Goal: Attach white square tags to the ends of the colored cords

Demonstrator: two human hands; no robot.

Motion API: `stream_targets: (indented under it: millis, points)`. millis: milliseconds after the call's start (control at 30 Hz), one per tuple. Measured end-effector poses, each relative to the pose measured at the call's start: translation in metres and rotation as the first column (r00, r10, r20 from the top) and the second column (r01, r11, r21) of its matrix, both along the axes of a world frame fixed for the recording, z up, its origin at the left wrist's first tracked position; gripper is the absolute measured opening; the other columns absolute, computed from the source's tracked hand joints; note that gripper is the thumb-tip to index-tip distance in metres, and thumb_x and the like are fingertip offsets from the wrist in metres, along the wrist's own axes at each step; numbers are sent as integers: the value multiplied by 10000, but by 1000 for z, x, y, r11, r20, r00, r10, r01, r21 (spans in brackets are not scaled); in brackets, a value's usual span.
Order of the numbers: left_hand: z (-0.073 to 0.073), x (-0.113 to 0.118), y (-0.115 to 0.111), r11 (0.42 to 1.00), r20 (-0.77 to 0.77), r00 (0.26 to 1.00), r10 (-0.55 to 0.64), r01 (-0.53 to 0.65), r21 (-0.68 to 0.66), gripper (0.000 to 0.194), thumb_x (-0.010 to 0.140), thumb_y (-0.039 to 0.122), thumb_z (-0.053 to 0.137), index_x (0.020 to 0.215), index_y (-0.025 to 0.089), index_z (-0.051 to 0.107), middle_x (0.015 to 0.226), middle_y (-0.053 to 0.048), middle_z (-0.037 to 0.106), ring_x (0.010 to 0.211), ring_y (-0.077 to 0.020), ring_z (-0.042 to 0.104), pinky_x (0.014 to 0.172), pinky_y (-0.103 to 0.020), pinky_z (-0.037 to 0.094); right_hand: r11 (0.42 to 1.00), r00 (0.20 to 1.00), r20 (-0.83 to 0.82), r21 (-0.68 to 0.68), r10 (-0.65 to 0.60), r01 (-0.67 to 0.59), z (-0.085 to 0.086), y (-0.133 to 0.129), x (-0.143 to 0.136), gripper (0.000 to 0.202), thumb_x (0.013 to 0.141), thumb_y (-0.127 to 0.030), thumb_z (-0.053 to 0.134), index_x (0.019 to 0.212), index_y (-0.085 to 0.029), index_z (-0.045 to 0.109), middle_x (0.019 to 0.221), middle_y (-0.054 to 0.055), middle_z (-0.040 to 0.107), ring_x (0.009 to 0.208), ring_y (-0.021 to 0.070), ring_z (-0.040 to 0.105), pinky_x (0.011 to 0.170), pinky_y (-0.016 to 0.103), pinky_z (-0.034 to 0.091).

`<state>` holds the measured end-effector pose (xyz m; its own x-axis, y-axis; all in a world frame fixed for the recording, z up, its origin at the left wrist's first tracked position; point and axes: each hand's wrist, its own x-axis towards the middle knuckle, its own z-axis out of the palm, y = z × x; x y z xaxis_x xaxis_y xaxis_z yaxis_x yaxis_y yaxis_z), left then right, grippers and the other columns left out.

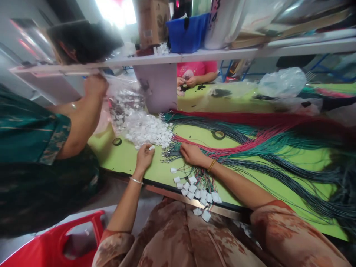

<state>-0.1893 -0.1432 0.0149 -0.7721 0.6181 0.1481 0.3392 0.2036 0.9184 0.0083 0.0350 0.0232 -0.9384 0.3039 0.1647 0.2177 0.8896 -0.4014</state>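
My left hand is closed on a small white connector, just in front of a heap of white connectors that spills from a clear plastic bag. To its right, my right hand has its fingers pressed together at the ends of the wire bundles; what they hold is too small to make out. Red wires and dark wires run off to the right from there. Below my right hand, wires with white connectors on their ends hang over the table's front edge.
A person's arm reaches in at the left beside the bag. Two tape rolls lie on the green table. A blue bin stands on the shelf. Another person's hands are across the table. A red stool stands lower left.
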Motion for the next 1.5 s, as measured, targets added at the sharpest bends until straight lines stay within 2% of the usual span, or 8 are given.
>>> stream_targets:
  millis: [200, 567, 800, 933, 1033, 1167, 1333, 1500]
  points:
    - [15, 14, 10, 956, 595, 792, -136, -53, 290, 305, 641, 274, 783, 894, 133, 687, 737, -15, 617, 681, -97, 575, 665, -225, 455, 903, 969, -241, -401, 60, -155, 13, -3, -22, 126, 853, -246, 488, 772, -161, 536, 694, -4, 553, 610, 108, 444, 596, 219, 336]
    - [16, 51, 25, 883, 731, 570, -375, -19, 468, 210, 679, 206, 785, 839, 138, 667, 788, -12, 642, 657, -68, 564, 631, -180, 456, 794, 951, -307, -587, -38, -158, 23, -23, -29, 171, 810, -295, 516, 705, -161, 527, 592, -38, 478, 546, 88, 379, 535, 211, 298]
    - [26, 60, 32, 892, 726, 571, -384, 26, 452, 273, 655, 242, 801, 868, 129, 672, 823, -37, 675, 690, -86, 582, 635, -192, 446, 835, 961, -277, -534, -26, -131, 23, -20, -23, 191, 799, -249, 478, 629, -162, 484, 573, -42, 448, 549, 82, 363, 537, 213, 266]
    - [24, 66, 35, 912, 661, 681, -314, 25, 408, 298, 625, 267, 816, 855, 136, 678, 752, -17, 659, 614, -80, 540, 591, -204, 416, 844, 968, -248, -525, -29, -109, 24, -20, -20, 179, 802, -242, 468, 640, -166, 479, 589, -32, 466, 557, 91, 387, 543, 214, 278]
    - [19, 71, 38, 930, 587, 775, -234, 2, 369, 303, 624, 296, 817, 839, 133, 680, 692, 2, 626, 564, -65, 493, 551, -198, 375, 917, 971, -241, -389, -12, -86, 26, -23, -15, 149, 802, -211, 469, 661, -168, 489, 615, -10, 499, 571, 105, 399, 563, 226, 283]
    - [12, 81, 46, 930, 619, 762, -192, -61, 363, 291, 624, 326, 810, 778, 131, 658, 683, 5, 607, 552, -58, 482, 542, -197, 366, 987, 963, -269, -155, 8, -51, 25, -26, -12, 128, 812, -201, 474, 695, -166, 508, 690, 43, 554, 623, 129, 414, 598, 247, 290]
    - [8, 89, 52, 900, 612, 772, -175, -127, 417, 301, 620, 324, 808, 805, 142, 656, 718, 7, 614, 590, -65, 501, 583, -198, 397, 930, 968, -238, -366, -73, -20, 21, -21, -14, 136, 791, -206, 470, 660, -174, 480, 610, -8, 512, 562, 104, 407, 553, 218, 286]
    - [11, 78, 51, 889, 537, 839, -81, -184, 420, 267, 675, 316, 768, 855, 150, 660, 725, 8, 613, 586, -66, 486, 583, -201, 396, 942, 929, -362, -331, -75, -53, 30, -19, -4, 69, 722, -178, 504, 654, -166, 510, 613, -15, 504, 574, 97, 406, 569, 221, 290]
